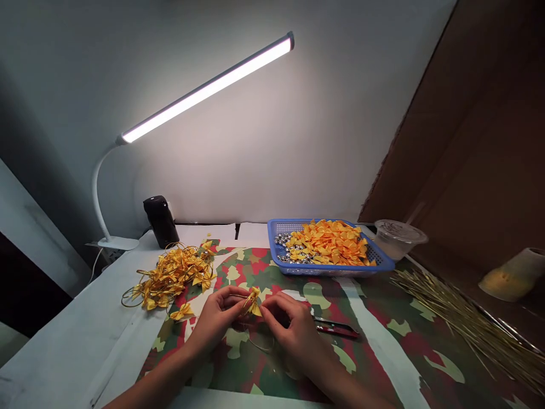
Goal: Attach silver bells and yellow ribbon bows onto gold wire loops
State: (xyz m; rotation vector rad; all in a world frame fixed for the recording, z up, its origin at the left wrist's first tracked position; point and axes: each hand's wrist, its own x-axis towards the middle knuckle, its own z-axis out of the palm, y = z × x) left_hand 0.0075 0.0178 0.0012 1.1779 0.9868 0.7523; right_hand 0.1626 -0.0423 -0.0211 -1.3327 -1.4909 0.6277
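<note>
A small yellow ribbon bow [254, 302] with gold cord at it is held up between my two hands, above the camouflage-patterned sheet. My left hand [218, 319] pinches the bow and cord from the left, thumb against fingers. From the right, my right hand [294, 329] has thumb and forefinger closed at the bow's edge; the exact grip is partly hidden. A thin loop of cord [260, 345] hangs below. Beside my right hand lie thread snips [337, 328], partly covered by it. A tangled pile of corded yellow bows [179, 271] lies to the left.
Behind my hands, a blue basket [336, 271] holds many yellow bows [334, 241] and silver beads or bells [284, 243]. Gold cords [464, 318] lie at right, near a lidded plastic cup [398, 238]. A lit lamp [208, 88] and black object [160, 221] stand at back left.
</note>
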